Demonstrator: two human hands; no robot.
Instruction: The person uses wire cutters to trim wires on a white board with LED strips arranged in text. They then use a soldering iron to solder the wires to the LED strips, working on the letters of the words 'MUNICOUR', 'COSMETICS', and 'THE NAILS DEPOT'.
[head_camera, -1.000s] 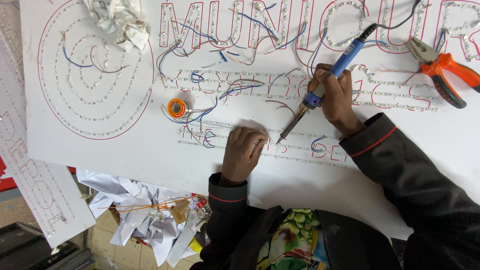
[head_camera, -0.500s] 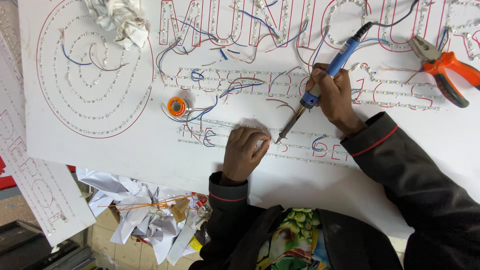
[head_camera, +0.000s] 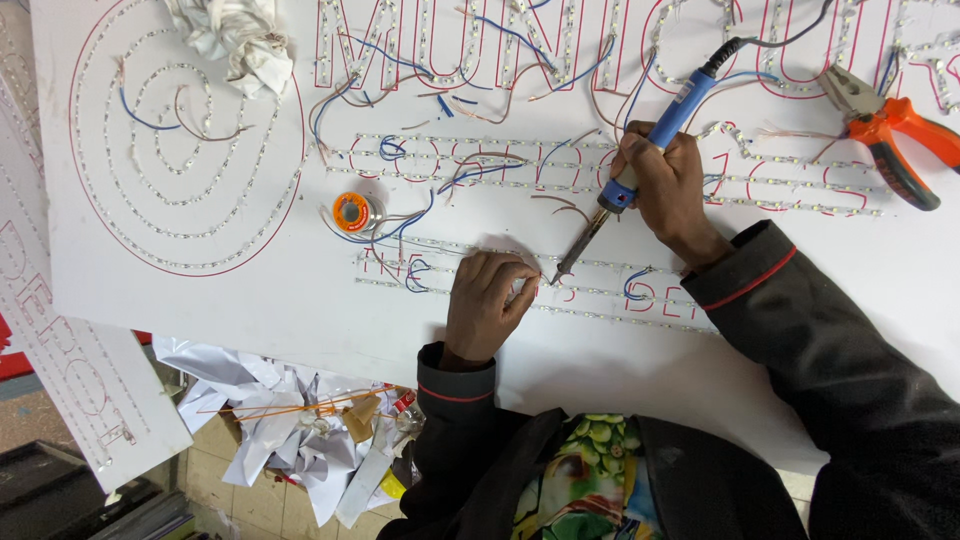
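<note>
My right hand (head_camera: 668, 185) grips a blue soldering iron (head_camera: 655, 140) by its handle, the metal tip (head_camera: 562, 270) angled down to the left. The tip touches a row of small LED strips (head_camera: 600, 265) on a large white sign board (head_camera: 250, 300) outlined with red letters. My left hand (head_camera: 487, 303) rests knuckles-up on the board just left of the tip, fingers curled and pinching something small that I cannot make out. Blue and brown wires (head_camera: 395, 225) loop between the LED rows.
An orange solder spool (head_camera: 352, 211) lies left of my hands. Orange-handled pliers (head_camera: 890, 130) sit at the upper right. A crumpled white cloth (head_camera: 235, 35) lies at the top left. Crumpled paper and scraps (head_camera: 290, 430) lie on the floor below; another white board (head_camera: 70, 370) leans at left.
The soldering iron's tip has dropped slightly toward my left fingers. Both hands otherwise stay in place.
</note>
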